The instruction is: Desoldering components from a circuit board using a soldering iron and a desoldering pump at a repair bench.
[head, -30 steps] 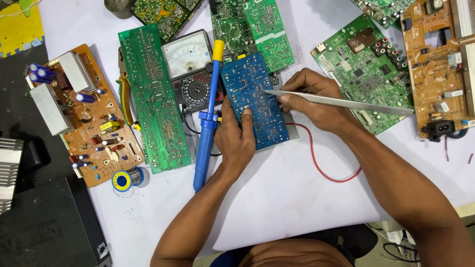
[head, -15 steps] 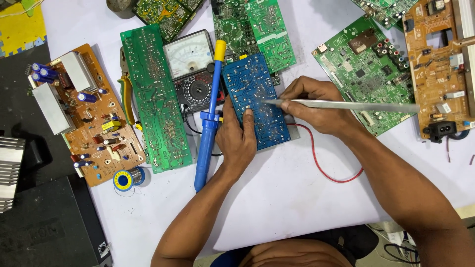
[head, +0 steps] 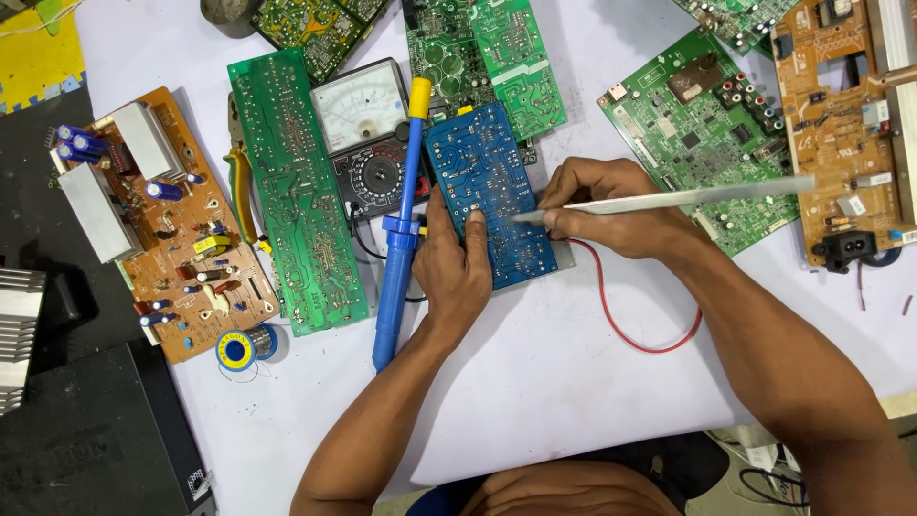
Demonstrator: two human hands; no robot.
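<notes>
Your left hand (head: 457, 272) lies flat on the near-left part of the blue rectangular circuit board (head: 489, 191), fingers together and pressing it onto the white table sheet (head: 535, 382). Your right hand (head: 611, 205) is closed around a long silver metal tweezer-like tool (head: 669, 200), its tip touching the board near your left fingertips. The board sits mid-table; just left of it lies a blue desoldering pump with a yellow cap (head: 401, 220), resting across an analogue multimeter (head: 368, 134). A red wire (head: 650, 334) loops to the near right.
</notes>
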